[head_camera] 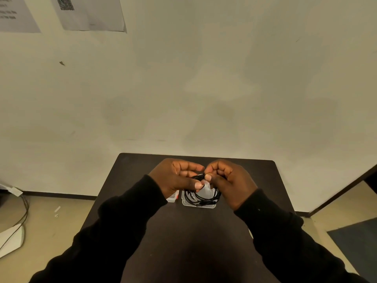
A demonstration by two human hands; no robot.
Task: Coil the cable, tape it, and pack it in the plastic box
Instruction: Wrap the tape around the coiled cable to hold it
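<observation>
My left hand is curled, thumb and fingers pinching the top of the black cable coil, and my right hand meets it there, its fingers folded in and its thumb pressing the same bunch of loops. Something pale and clear sits between the two thumbs; I cannot tell if it is tape. The coil hangs from both hands just above the clear plastic box, which sits on the dark table. A second small container with a red edge lies just left of the box.
</observation>
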